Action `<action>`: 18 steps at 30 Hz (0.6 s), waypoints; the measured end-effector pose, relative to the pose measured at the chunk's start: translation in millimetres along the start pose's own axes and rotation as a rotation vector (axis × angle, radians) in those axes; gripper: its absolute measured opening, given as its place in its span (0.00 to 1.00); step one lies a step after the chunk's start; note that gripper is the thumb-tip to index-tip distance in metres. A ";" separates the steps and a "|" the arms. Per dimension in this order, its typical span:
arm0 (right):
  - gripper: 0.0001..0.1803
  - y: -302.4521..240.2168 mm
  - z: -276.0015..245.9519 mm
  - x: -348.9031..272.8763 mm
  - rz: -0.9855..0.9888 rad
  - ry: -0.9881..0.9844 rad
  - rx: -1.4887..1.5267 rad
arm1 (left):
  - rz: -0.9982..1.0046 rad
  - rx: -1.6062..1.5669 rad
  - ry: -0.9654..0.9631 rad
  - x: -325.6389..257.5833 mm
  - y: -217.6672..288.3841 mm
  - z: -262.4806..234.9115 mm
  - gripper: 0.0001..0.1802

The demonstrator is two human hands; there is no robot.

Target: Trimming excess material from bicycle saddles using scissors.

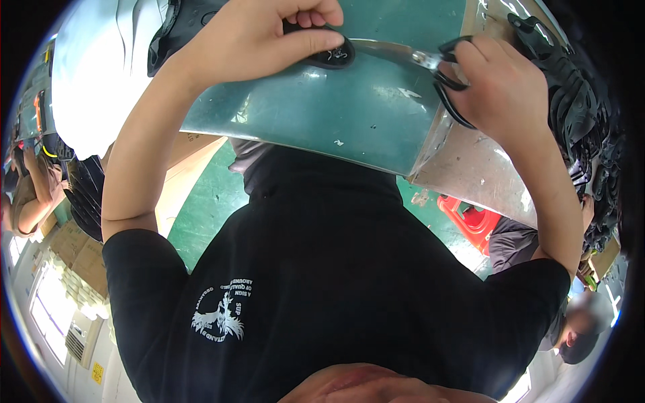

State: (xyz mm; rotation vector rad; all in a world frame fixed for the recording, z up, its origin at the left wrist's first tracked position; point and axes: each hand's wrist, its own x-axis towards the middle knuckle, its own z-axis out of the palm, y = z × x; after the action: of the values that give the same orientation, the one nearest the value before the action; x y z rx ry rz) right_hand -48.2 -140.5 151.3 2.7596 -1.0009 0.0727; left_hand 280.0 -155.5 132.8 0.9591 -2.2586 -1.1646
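Note:
My left hand [285,40] is closed on a flat black sole-like piece [336,59] with a rounded end, pressed near the green tabletop [302,114]. The thumb lies on its upper face, and the hand covers the rest of it. In my right hand [504,84] is a pair of scissors [426,60] with black handles, my fingers wrapped through the loops. Its blades point left and look nearly closed. Their tips reach the rounded edge of the black piece; whether they touch it I cannot tell. Small light scraps [339,142] lie on the tabletop.
Several black pieces [578,107] are heaped at the right edge. A brown board [470,168] adjoins the green top. At the left lies white sheeting [94,74] beside another black item [164,43]. A red stool [470,218] and a seated person [517,245] are at the right.

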 end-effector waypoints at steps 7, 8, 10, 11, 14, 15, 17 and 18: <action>0.16 -7.1 -3.3 -16.0 0.064 0.072 0.089 | 0.901 0.095 0.252 15.9 -51.1 17.2 0.09; 0.16 -8.4 -2.9 -17.6 0.074 0.053 0.103 | 0.875 -0.013 0.192 19.2 -52.8 17.0 0.07; 0.16 -11.2 0.1 -16.0 0.070 0.038 0.111 | 0.845 -0.123 0.130 20.4 -40.0 8.9 0.06; 0.17 -11.8 2.5 -15.5 0.061 0.026 0.121 | 0.650 0.235 -0.077 16.4 -22.8 -4.5 0.05; 0.17 -15.4 4.2 -4.9 0.025 0.012 0.156 | 0.604 0.196 -0.115 17.5 -39.0 2.6 0.05; 0.17 -17.5 3.1 0.8 0.015 0.016 0.157 | 0.772 -0.209 0.042 19.6 -50.0 7.2 0.05; 0.17 -18.6 1.1 7.9 0.025 0.013 0.117 | 0.465 -0.097 -0.075 15.3 -18.9 -6.3 0.05; 0.17 -18.6 0.8 10.0 0.020 0.012 0.118 | 0.154 0.020 -0.184 11.1 -5.3 -13.7 0.05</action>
State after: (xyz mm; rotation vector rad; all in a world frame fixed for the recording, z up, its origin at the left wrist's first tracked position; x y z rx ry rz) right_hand -28.7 -133.0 148.4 2.8509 -1.0535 0.1566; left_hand 283.2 -173.2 136.6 0.6947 -2.4435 -1.2076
